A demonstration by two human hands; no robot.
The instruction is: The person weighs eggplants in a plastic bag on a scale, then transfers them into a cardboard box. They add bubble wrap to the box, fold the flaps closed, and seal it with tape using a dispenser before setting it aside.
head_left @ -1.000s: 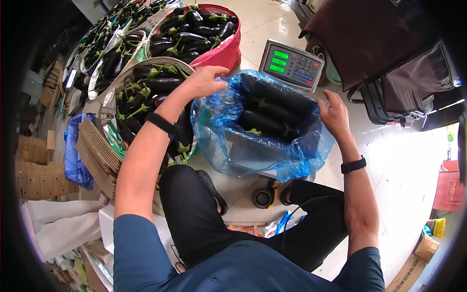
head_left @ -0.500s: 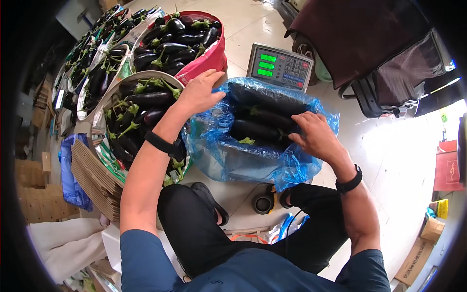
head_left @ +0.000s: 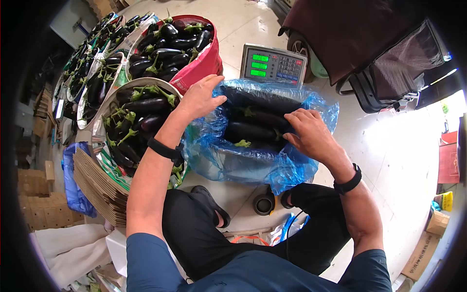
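Eggplants [head_left: 250, 131]: in blue bag [head_left: 233, 163], under fingers of right hand [head_left: 311, 134]; grip unclear.
Left hand [head_left: 199, 100]: fingers wide, on bag's left rim.
Change: right hand moved off right rim.

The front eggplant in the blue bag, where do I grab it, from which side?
Probably mid-body, from above: the front eggplant lies flat in the blue bag, top bare, plastic walls close around; the right hand covers its right end.

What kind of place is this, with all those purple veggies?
Probably a vegetable packing or wholesale spot: baskets heaped with eggplants, a digital weighing scale, and stacked flat cartons.
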